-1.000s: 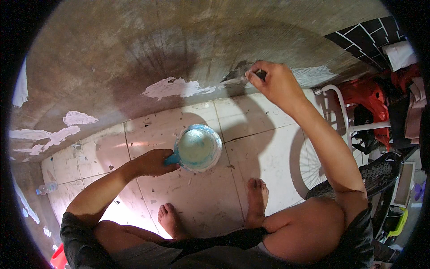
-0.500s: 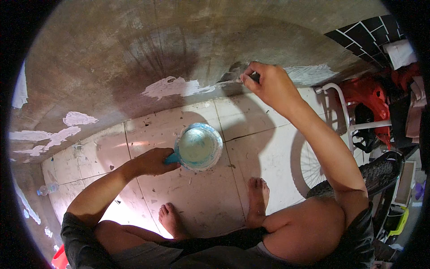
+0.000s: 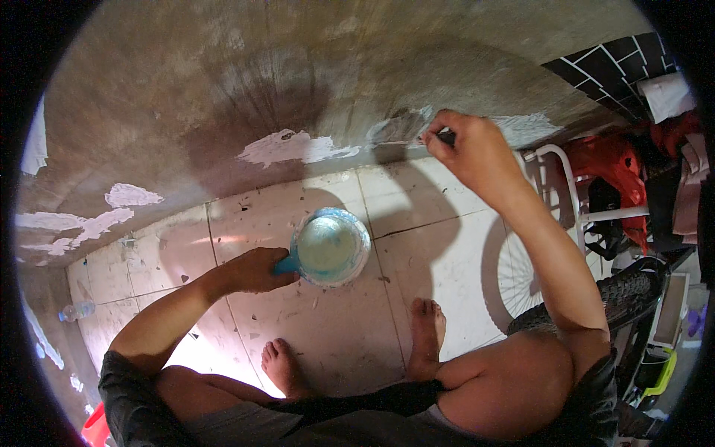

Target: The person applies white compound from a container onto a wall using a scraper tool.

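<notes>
From where I stand, the person's left hand [image 3: 264, 270] is closed around the handle of a blue dipper [image 3: 366, 249], whose round bowl sits just right of the knuckles. Pale paste [image 3: 326, 244] lies inside it, and whitish smears coat the rim. I can't tell whether the dipper touches the tiled floor [image 3: 328, 335] or hangs above it.

The right hand [image 3: 473, 149] is up by the grey-brown wall [image 3: 261, 67], well apart from the dipper, above it and to its right. Its thumb and fingers curl together, but I can't make out whether they grip anything. Just left of the fingertips is a thin greyish smear [image 3: 402, 128]; a thicker white patch [image 3: 294, 149] spreads farther left, near the wall's foot. A bare foot [image 3: 427, 328] stands below the dipper, off to its right.
</notes>
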A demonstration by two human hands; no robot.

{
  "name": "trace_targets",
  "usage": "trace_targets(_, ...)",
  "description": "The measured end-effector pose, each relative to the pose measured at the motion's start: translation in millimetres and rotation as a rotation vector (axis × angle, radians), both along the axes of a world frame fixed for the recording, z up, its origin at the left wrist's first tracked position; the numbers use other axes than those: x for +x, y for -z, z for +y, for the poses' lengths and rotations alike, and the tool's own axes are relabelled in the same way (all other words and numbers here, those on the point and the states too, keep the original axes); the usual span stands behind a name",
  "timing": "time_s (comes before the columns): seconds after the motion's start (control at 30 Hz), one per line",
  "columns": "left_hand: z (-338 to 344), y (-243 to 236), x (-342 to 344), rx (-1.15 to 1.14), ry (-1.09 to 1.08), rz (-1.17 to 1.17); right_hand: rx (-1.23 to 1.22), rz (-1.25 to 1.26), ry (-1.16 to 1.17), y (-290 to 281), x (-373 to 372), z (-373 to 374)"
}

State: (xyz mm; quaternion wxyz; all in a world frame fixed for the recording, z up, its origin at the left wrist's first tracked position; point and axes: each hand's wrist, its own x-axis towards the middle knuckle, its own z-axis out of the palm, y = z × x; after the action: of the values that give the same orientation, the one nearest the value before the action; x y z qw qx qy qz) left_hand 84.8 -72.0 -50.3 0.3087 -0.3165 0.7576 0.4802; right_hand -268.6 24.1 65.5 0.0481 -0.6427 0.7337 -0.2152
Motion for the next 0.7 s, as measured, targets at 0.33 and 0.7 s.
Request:
trace_targets(0.33,1.3,11.0,8.8,-0.063,0.059,0.069,-0.091,-0.014,0.099,-62.2,-13.9,8.3)
trace_targets(0.7,1.4,0.7,5.0,0.063,-0.005,0.006,0.012,-0.04,0.058,-0.4,-25.1,-1.0)
